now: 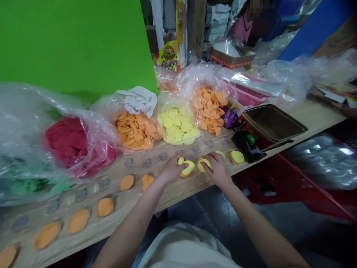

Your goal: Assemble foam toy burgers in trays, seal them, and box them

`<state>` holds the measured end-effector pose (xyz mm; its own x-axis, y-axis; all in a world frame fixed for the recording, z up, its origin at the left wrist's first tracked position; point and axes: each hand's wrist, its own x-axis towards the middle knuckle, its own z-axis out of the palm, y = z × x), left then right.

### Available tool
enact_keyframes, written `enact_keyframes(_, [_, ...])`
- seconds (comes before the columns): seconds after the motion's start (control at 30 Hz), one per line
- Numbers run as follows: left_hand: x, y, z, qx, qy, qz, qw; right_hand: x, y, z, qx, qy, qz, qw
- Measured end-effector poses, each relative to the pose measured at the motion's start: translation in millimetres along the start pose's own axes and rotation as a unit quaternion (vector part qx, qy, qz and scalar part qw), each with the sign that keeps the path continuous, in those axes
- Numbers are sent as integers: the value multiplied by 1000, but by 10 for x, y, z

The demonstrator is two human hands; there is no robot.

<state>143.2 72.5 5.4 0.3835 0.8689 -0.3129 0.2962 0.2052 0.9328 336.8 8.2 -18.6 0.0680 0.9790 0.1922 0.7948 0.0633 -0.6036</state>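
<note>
My left hand (173, 170) is closed, its thumb and fingers pinched around a small yellow piece. Just under it lies a round yellow disc (189, 168) on top of an orange disc. To the right, my right hand (219, 171) has its thumb and fingers on another yellow disc (205, 164), which also sits over orange. Part of a further yellow disc (220, 154) shows behind the right hand. Beyond it lies a yellow-topped orange stack (237, 157). On the left side, a row of orange discs (105, 207) runs along the table's front edge.
Plastic bags of red pieces (67, 137), orange pieces (138, 130) and yellow pieces (180, 124) line the back. A black tape dispenser (248, 147) stands beside a metal tray (275, 123). Small grey pieces (147, 162) form a row. Red crates lie below right; a person (241, 29) is behind.
</note>
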Motion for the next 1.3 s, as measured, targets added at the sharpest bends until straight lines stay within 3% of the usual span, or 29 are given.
enact_keyframes(0.1, [-14, 21, 37, -31, -25, -12, 999, -3, -154, 176, 215, -57, 60, 973])
enact_keyframes(0.17, [-33, 4, 12, -49, -2, -20, 999, 16, -202, 329, 255, -73, 84, 961])
enact_keyframes(0.27, [-84, -47, -105, -56, 53, -36, 996, 57, -226, 495, 203, -93, 86, 971])
enact_keyframes(0.4, [-206, -87, -312, -162, 121, -76, 976, 91, -264, 507, -17, -127, -19, 992])
enact_keyframes(0.57, [-391, -137, -505, -263, 113, -67, 956, 36, -333, 403, -108, -126, -98, 981])
enact_keyframes(0.63, [-434, -190, -559, -229, 94, -61, 967, -1, -385, 396, -109, -65, -101, 987])
enact_keyframes(0.7, [-435, -255, -601, -115, 76, -37, 990, -12, -463, 439, -39, -13, -77, 996])
enact_keyframes(0.77, [-397, -315, -629, 40, 59, 3, 997, 12, -563, 537, 74, -20, -39, 996])
enact_keyframes(0.83, [-339, -355, -637, 143, 48, 34, 988, 57, -667, 666, 139, -57, -12, 989])
enact_keyframes(0.97, [-256, -366, -599, 174, 18, 70, 982, 107, -790, 844, 81, -69, -19, 994])
enact_keyframes(1.07, [-253, -363, -560, 182, -4, 103, 978, 161, -766, 806, 37, -43, -43, 997])
enact_keyframes(1.17, [-262, -392, -520, 191, 10, 119, 974, 441, -689, 676, -12, -9, -45, 999])
enact_keyframes(1.3, [-294, -448, -470, 205, 41, 136, 968, 1218, -617, 583, -106, -7, 14, 994])
